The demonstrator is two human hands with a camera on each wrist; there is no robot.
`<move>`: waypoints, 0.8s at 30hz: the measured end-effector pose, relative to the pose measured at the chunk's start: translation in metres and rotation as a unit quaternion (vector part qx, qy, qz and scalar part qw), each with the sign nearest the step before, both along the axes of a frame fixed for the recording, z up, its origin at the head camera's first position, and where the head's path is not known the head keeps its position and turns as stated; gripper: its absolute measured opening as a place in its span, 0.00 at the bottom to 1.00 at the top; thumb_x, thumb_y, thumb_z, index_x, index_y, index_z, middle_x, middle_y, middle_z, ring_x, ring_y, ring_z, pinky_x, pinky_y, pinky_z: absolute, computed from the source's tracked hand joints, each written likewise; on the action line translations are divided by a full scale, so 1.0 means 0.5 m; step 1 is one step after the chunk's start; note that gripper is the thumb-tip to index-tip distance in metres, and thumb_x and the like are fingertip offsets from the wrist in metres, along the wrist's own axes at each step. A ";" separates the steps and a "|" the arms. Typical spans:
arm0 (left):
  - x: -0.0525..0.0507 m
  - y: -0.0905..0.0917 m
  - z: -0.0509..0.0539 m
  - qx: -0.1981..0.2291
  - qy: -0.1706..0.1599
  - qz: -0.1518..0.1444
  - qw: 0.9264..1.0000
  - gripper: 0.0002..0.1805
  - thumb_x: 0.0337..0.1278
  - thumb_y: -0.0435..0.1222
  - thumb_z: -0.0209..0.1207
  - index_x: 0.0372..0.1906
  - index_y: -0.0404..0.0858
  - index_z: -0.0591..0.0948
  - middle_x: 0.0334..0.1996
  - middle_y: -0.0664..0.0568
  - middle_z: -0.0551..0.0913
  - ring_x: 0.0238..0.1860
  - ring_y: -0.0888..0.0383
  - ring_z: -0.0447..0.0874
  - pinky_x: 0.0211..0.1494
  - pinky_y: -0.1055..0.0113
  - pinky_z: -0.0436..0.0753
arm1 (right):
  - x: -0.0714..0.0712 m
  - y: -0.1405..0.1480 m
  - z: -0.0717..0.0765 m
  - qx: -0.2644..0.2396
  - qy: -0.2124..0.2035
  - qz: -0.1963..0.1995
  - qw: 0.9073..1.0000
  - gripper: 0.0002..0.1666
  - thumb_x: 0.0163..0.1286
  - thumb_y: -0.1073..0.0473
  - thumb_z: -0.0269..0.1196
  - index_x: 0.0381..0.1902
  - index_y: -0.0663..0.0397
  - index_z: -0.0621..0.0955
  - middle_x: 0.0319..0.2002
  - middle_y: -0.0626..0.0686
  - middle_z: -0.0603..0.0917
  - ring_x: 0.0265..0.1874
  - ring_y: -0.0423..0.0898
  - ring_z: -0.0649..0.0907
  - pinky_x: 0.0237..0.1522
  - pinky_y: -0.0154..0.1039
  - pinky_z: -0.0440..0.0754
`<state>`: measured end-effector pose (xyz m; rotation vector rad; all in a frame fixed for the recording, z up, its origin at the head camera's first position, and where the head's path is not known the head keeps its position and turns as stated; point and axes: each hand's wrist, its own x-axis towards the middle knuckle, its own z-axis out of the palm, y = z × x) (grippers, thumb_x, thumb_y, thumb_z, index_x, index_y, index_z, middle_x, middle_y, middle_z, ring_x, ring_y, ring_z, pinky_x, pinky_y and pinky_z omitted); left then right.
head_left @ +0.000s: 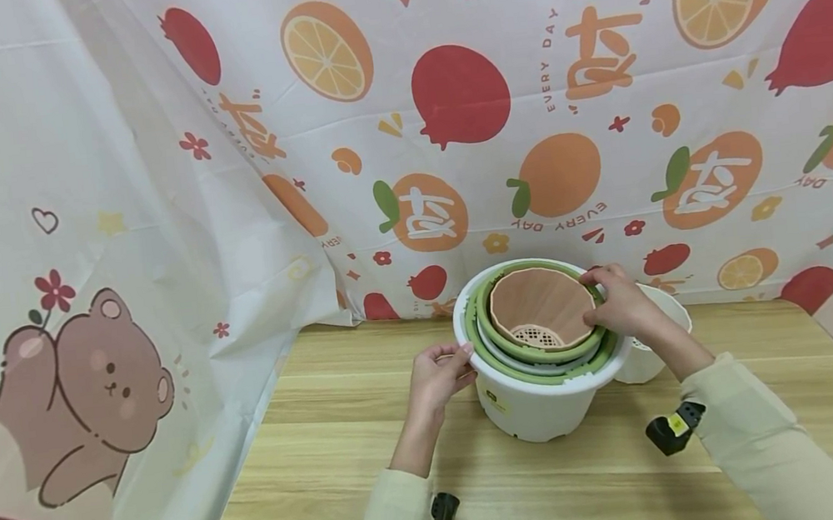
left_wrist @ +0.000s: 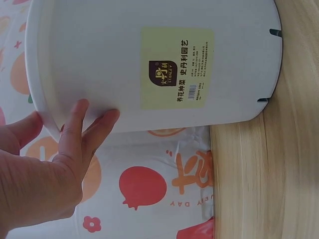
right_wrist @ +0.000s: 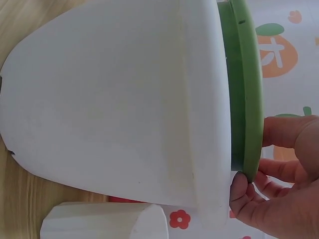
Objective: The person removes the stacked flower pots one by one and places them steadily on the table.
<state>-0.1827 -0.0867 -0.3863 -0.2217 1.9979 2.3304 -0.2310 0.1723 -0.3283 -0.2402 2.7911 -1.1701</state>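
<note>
A large white flowerpot (head_left: 539,407) stands upright on the table, with a yellow label (left_wrist: 177,67) on its side. Nested inside it are several smaller pots, among them green pots (right_wrist: 251,89) and a terracotta-coloured pot (head_left: 541,302) with a perforated base. My left hand (head_left: 438,375) pinches the white pot's rim at its left, thumb over the edge and fingers against the outer wall. At the right side, my right hand (head_left: 620,303) grips the rim of a green pot, which stands out above the white rim in the right wrist view. How deep the inner pots sit is hidden.
Behind the stack to the right is a smaller white pot (head_left: 662,312). The wooden table (head_left: 328,436) runs back to a fruit-printed curtain (head_left: 374,130), and a bear-printed sheet (head_left: 180,232) hangs along the left. Black wrist cameras (head_left: 670,434) are by both sleeves.
</note>
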 end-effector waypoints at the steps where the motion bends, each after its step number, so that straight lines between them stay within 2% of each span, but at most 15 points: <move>1: 0.000 0.000 0.000 0.000 0.000 0.000 1.000 0.15 0.58 0.32 0.58 0.41 0.23 0.72 0.25 0.48 0.81 0.28 0.60 0.80 0.39 0.64 0.84 | 0.000 0.001 0.000 0.000 0.001 0.001 1.000 0.32 0.52 0.72 0.62 0.56 0.74 0.66 0.57 0.70 0.57 0.56 0.65 0.61 0.60 0.62 0.59; 9: -0.001 -0.001 -0.001 0.000 -0.002 0.000 1.000 0.13 0.58 0.32 0.58 0.39 0.24 0.72 0.23 0.49 0.81 0.26 0.62 0.80 0.38 0.65 0.84 | -0.003 0.006 -0.001 -0.004 0.004 0.006 1.000 0.31 0.52 0.71 0.62 0.55 0.72 0.67 0.58 0.70 0.58 0.56 0.64 0.61 0.60 0.61 0.60; 15: -0.002 -0.001 -0.001 0.000 -0.002 0.000 1.000 0.13 0.58 0.32 0.58 0.39 0.24 0.73 0.22 0.50 0.80 0.25 0.62 0.79 0.38 0.67 0.84 | -0.003 0.011 0.000 -0.004 -0.015 0.008 1.000 0.31 0.56 0.69 0.60 0.57 0.70 0.66 0.57 0.68 0.59 0.45 0.60 0.67 0.47 0.52 0.73; 24: -0.003 -0.001 -0.003 -0.006 0.001 -0.003 1.000 0.13 0.58 0.32 0.58 0.40 0.23 0.73 0.23 0.49 0.81 0.25 0.62 0.80 0.38 0.67 0.84 | -0.003 0.013 0.006 -0.005 -0.026 0.013 1.000 0.31 0.57 0.68 0.59 0.58 0.70 0.65 0.55 0.67 0.60 0.42 0.57 0.68 0.39 0.42 0.74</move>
